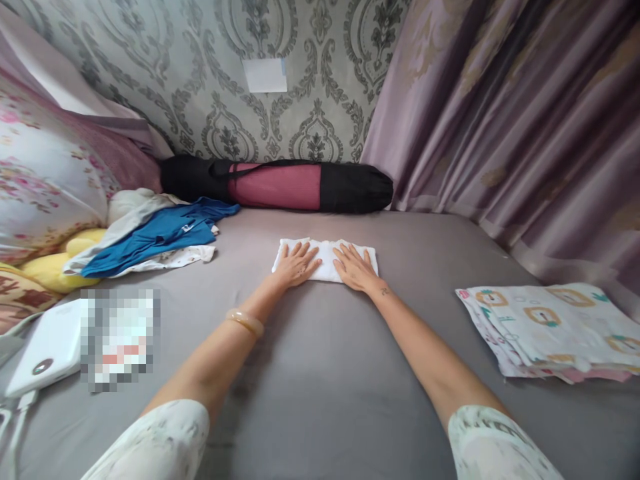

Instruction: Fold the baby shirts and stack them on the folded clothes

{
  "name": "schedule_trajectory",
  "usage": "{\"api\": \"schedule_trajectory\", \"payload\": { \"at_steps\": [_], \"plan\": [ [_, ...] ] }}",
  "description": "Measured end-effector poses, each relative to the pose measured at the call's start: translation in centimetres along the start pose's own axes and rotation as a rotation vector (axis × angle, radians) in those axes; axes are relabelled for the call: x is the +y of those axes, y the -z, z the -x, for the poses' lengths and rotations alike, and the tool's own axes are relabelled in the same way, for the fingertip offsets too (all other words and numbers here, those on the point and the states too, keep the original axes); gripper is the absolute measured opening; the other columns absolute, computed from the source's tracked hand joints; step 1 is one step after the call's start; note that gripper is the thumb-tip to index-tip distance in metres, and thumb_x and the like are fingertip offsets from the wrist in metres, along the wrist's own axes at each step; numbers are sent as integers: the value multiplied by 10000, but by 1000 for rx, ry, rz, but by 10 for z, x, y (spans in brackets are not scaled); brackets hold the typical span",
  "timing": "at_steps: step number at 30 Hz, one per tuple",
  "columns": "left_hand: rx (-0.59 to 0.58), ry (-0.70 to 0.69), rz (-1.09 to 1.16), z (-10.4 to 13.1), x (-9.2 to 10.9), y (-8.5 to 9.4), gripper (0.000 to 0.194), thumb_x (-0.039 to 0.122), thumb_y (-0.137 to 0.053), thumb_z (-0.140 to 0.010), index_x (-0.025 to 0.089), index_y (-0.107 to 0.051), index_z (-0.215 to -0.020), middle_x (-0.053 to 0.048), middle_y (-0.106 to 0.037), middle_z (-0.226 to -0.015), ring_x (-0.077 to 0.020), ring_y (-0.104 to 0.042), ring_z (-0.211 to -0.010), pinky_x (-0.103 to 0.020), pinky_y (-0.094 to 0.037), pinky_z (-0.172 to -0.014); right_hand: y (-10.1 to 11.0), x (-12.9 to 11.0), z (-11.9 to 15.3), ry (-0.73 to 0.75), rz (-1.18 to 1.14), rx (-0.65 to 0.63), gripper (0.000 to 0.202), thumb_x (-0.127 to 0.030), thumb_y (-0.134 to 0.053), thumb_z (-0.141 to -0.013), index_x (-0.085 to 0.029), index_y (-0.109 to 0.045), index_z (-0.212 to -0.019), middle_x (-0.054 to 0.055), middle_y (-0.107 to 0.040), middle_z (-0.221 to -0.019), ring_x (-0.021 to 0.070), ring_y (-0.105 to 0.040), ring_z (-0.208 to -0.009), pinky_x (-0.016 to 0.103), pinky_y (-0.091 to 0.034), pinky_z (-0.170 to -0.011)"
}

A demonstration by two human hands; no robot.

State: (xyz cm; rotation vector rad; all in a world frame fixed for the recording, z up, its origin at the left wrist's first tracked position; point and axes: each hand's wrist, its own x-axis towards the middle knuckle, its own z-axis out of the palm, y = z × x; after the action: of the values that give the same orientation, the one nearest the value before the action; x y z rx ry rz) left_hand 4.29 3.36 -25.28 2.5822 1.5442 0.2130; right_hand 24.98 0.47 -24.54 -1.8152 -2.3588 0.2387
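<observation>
A folded white cloth (pixel 326 261) lies flat on the grey bed sheet (pixel 345 373), roughly in the middle of the view. My left hand (pixel 299 265) rests palm down on its left part, fingers spread. On the right part lies my right hand (pixel 356 267), also flat with its fingers apart. Both hands press on the cloth's top and grip nothing. The cloth between them shows bare, and its far edge looks slightly uneven.
At left are a blue garment (pixel 165 233) on pale clothes, a yellow plush thing (pixel 55 267), and a white device (pixel 50 340) with a cable. A patterned cloth stack (pixel 550 327) lies right. A black and maroon long bag (pixel 275 185) lines the wall.
</observation>
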Motion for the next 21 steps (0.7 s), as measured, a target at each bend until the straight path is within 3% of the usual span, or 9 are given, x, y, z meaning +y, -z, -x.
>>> {"api": "schedule_trajectory", "payload": {
  "at_steps": [5,10,17,21],
  "plan": [
    [-26,8,-39,-1,-6,-10,623,580,-165,-974,284,-293,-1508,-70,-252,-1591,-296,-197,-1466,-592,-100,-1153,-10,5,2,3,29,13,552,-443,-208,-1003,-252,-308,-1511,39,-227,-1597,248,-155,-1471,549,-60,-1169],
    [-67,-15,-30,-3,-11,-5,662,611,-140,-961,278,-260,-1521,-65,-224,-1599,-293,-175,-1473,-584,-102,-1156,-5,7,-1,15,-1,-23,582,-478,-178,-997,-244,-298,-1516,41,-220,-1598,254,-149,-1473,556,-65,-1170],
    [-52,1,-10,7,-44,-2,704,578,-119,-969,166,-253,-1523,-94,-193,-1603,-233,-97,-1490,-461,-53,-1198,-7,38,8,-60,71,40,659,-458,-163,-988,-78,-250,-1519,153,-191,-1594,250,-126,-1478,482,-70,-1190],
    [-90,18,25,9,-53,-4,746,607,-112,-953,149,-245,-1526,-91,-155,-1609,-233,-69,-1492,-439,-69,-1200,-16,50,9,-71,69,30,683,-466,-162,-978,-52,-261,-1512,152,-205,-1590,255,-144,-1474,456,-112,-1195]
  ]
}}
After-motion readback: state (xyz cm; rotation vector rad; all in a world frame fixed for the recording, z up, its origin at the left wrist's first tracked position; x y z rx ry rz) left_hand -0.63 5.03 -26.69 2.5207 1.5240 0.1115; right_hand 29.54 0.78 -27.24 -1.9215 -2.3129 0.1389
